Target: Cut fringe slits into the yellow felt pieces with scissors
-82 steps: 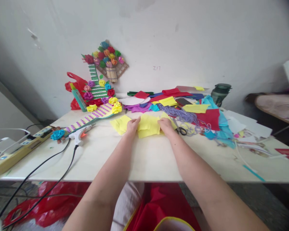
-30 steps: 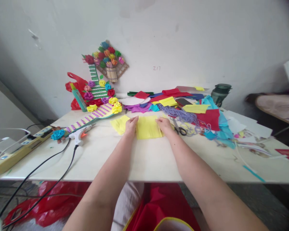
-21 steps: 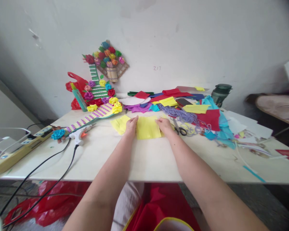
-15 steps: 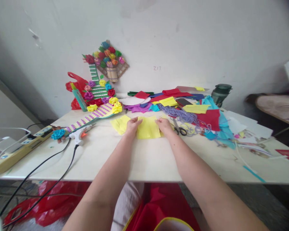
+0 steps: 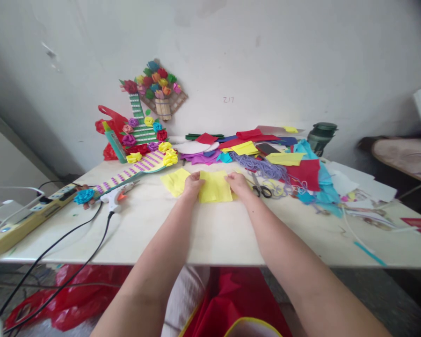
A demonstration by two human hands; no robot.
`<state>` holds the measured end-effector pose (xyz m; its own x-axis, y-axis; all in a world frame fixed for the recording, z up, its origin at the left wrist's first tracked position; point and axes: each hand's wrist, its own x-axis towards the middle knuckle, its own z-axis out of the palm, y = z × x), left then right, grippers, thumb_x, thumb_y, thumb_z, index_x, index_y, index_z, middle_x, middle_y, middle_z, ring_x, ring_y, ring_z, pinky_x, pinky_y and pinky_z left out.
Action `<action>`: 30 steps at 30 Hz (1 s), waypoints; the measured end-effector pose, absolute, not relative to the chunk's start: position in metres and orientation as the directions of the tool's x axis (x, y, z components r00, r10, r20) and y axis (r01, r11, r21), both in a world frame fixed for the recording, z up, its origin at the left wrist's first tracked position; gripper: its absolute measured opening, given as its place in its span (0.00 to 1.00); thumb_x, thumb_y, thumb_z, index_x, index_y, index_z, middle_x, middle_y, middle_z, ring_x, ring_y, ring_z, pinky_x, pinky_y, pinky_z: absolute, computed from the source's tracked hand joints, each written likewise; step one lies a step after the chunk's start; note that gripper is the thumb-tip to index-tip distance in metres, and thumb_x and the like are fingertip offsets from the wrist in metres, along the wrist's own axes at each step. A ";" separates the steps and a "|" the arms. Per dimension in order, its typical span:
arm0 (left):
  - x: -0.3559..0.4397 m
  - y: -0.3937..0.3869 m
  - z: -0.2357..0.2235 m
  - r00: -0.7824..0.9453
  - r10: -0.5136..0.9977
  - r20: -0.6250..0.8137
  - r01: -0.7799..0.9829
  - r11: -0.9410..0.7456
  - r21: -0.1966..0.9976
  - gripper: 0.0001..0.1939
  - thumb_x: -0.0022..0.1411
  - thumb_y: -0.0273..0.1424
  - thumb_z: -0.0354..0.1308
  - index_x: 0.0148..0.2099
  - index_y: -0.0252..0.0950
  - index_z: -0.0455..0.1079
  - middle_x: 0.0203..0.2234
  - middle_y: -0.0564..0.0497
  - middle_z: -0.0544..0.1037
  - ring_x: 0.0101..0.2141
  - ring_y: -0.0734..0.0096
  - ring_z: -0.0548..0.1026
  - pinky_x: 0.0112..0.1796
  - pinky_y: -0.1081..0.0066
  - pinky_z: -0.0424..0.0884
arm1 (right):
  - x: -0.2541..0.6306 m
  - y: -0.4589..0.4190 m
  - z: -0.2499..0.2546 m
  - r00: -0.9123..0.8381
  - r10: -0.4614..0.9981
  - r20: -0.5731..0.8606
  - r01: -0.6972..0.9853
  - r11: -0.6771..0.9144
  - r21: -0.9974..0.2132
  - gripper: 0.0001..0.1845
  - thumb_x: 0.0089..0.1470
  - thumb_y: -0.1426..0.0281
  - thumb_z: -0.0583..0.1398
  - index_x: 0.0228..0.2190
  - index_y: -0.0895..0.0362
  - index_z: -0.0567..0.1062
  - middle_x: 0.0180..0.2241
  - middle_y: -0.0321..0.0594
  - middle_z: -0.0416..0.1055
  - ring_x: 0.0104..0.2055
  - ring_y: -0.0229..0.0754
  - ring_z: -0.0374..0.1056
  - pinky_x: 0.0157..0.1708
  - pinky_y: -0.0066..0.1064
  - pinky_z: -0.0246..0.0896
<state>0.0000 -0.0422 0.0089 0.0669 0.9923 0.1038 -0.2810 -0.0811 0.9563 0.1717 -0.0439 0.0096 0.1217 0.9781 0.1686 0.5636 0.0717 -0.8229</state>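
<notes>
Centrally, left hand point(image 5: 193, 185) and right hand point(image 5: 239, 184), fingers closed, pinch a yellow crinkly rectangular sheet point(image 5: 215, 187) (crepe-like).

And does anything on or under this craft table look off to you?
The purple yarn lies in a loose tangle, strands straying toward the scissors. Under the table, a red plastic bag lies crumpled, and a black cord from the glue gun droops over the edge. No spill shows.
</notes>
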 end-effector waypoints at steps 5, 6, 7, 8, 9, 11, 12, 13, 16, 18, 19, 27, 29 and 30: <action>0.000 -0.041 0.008 0.037 0.995 0.097 -0.239 -0.086 0.967 0.22 0.39 0.24 0.59 0.42 0.31 0.70 0.32 0.44 0.78 0.35 0.59 0.76 0.38 0.63 0.71 | 0.170 -0.041 0.008 0.135 0.986 0.096 0.508 0.014 -0.861 0.08 0.46 0.70 0.56 0.28 0.57 0.74 0.23 0.36 0.72 0.24 0.37 0.67 0.24 0.26 0.61; 0.000 -0.040 0.006 0.023 0.995 0.095 -0.221 -0.088 0.971 0.22 0.40 0.24 0.58 0.43 0.31 0.70 0.32 0.45 0.78 0.34 0.61 0.76 0.38 0.63 0.71 | 0.170 -0.040 0.008 0.139 0.986 0.091 0.502 0.009 -0.865 0.08 0.45 0.71 0.56 0.30 0.57 0.74 0.24 0.36 0.72 0.24 0.37 0.67 0.25 0.26 0.61; 0.000 -0.037 0.005 0.005 0.996 0.090 -0.198 -0.087 0.976 0.23 0.41 0.23 0.58 0.44 0.31 0.70 0.33 0.45 0.78 0.34 0.62 0.76 0.37 0.64 0.71 | 0.170 -0.039 0.007 0.144 0.985 0.092 0.502 0.007 -0.865 0.09 0.44 0.72 0.57 0.31 0.57 0.74 0.24 0.36 0.73 0.25 0.37 0.68 0.25 0.26 0.62; 0.000 -0.034 0.004 -0.022 0.996 0.082 -0.168 -0.084 0.982 0.24 0.42 0.22 0.57 0.46 0.32 0.69 0.34 0.45 0.78 0.34 0.63 0.76 0.37 0.65 0.71 | 0.170 -0.037 0.006 0.152 0.983 0.101 0.508 0.010 -0.861 0.11 0.43 0.72 0.57 0.33 0.56 0.74 0.25 0.36 0.73 0.26 0.37 0.68 0.26 0.27 0.62; -0.001 -0.032 0.003 -0.055 0.996 0.069 -0.129 -0.075 0.989 0.26 0.42 0.21 0.57 0.48 0.32 0.68 0.34 0.45 0.77 0.34 0.65 0.76 0.37 0.66 0.71 | 0.170 -0.036 0.005 0.157 0.981 0.118 0.519 0.019 -0.855 0.12 0.43 0.73 0.58 0.34 0.56 0.74 0.26 0.36 0.73 0.26 0.37 0.68 0.27 0.27 0.63; -0.003 -0.027 0.001 -0.149 0.988 0.044 -0.014 -0.047 0.999 0.29 0.42 0.18 0.56 0.51 0.32 0.66 0.35 0.45 0.77 0.33 0.67 0.75 0.36 0.70 0.70 | 0.171 -0.034 0.003 0.160 0.974 0.158 0.549 0.045 -0.835 0.15 0.41 0.73 0.59 0.36 0.57 0.73 0.27 0.37 0.73 0.27 0.37 0.68 0.30 0.28 0.63; -0.004 -0.026 0.001 -0.190 0.981 0.045 0.055 -0.035 0.998 0.30 0.41 0.16 0.56 0.51 0.32 0.66 0.33 0.46 0.76 0.32 0.69 0.75 0.35 0.72 0.70 | 0.172 -0.033 0.002 0.158 0.972 0.175 0.564 0.057 -0.824 0.16 0.41 0.73 0.59 0.37 0.57 0.73 0.27 0.37 0.73 0.28 0.37 0.68 0.31 0.29 0.63; -0.005 -0.026 0.001 -0.216 0.975 0.058 0.112 -0.034 0.993 0.31 0.41 0.15 0.56 0.52 0.32 0.66 0.31 0.48 0.76 0.31 0.71 0.74 0.34 0.74 0.69 | 0.172 -0.033 0.001 0.156 0.970 0.188 0.579 0.064 -0.813 0.17 0.41 0.73 0.59 0.37 0.57 0.73 0.27 0.37 0.73 0.28 0.37 0.68 0.32 0.29 0.63; -0.007 -0.029 0.003 -0.190 0.975 0.117 0.175 -0.084 0.981 0.35 0.42 0.15 0.55 0.55 0.37 0.64 0.20 0.56 0.70 0.23 0.78 0.71 0.29 0.78 0.67 | 0.174 -0.031 -0.001 0.144 0.966 0.214 0.615 0.083 -0.784 0.18 0.41 0.73 0.59 0.39 0.57 0.73 0.26 0.37 0.72 0.29 0.38 0.68 0.34 0.30 0.62; -0.007 -0.033 0.005 -0.149 0.979 0.137 0.156 -0.114 0.981 0.37 0.43 0.15 0.55 0.57 0.40 0.61 0.17 0.60 0.66 0.18 0.82 0.67 0.26 0.79 0.66 | 0.174 -0.031 -0.002 0.130 0.964 0.233 0.627 0.102 -0.772 0.19 0.40 0.74 0.58 0.39 0.58 0.72 0.25 0.36 0.71 0.29 0.38 0.67 0.34 0.30 0.62; -0.007 -0.034 0.005 -0.132 0.981 0.140 0.145 -0.121 0.982 0.38 0.43 0.16 0.55 0.58 0.40 0.60 0.17 0.60 0.67 0.17 0.83 0.65 0.25 0.79 0.66 | 0.174 -0.031 -0.003 0.124 0.962 0.244 0.631 0.113 -0.767 0.20 0.40 0.74 0.58 0.40 0.58 0.72 0.25 0.36 0.71 0.29 0.38 0.67 0.35 0.29 0.62; -0.005 -0.032 0.006 -0.148 0.979 0.140 0.186 -0.111 0.976 0.30 0.44 0.16 0.54 0.52 0.36 0.68 0.26 0.52 0.75 0.23 0.79 0.70 0.28 0.78 0.67 | 0.171 -0.035 0.000 0.110 0.941 0.320 0.676 0.165 -0.718 0.18 0.40 0.78 0.56 0.37 0.58 0.74 0.28 0.37 0.72 0.31 0.37 0.67 0.35 0.28 0.62; -0.005 -0.032 0.006 -0.170 0.976 0.135 0.230 -0.094 0.969 0.28 0.44 0.16 0.53 0.49 0.36 0.70 0.27 0.53 0.75 0.24 0.78 0.70 0.29 0.78 0.68 | 0.172 -0.036 0.001 0.109 0.940 0.322 0.692 0.161 -0.704 0.18 0.40 0.78 0.56 0.36 0.57 0.74 0.28 0.36 0.72 0.32 0.37 0.68 0.36 0.28 0.62; -0.005 -0.032 0.006 -0.178 0.975 0.132 0.249 -0.086 0.965 0.27 0.44 0.15 0.52 0.48 0.36 0.71 0.27 0.53 0.75 0.24 0.78 0.71 0.30 0.77 0.68 | 0.172 -0.036 0.001 0.104 0.940 0.325 0.699 0.164 -0.696 0.18 0.40 0.79 0.56 0.36 0.56 0.74 0.29 0.36 0.73 0.32 0.37 0.68 0.36 0.28 0.62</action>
<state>-0.0047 -0.0323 0.0059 -0.1779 0.9751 0.1325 0.2493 -0.0856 0.9646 0.1717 -0.0361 0.0012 0.1037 0.9399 0.3254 0.6994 0.1637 -0.6957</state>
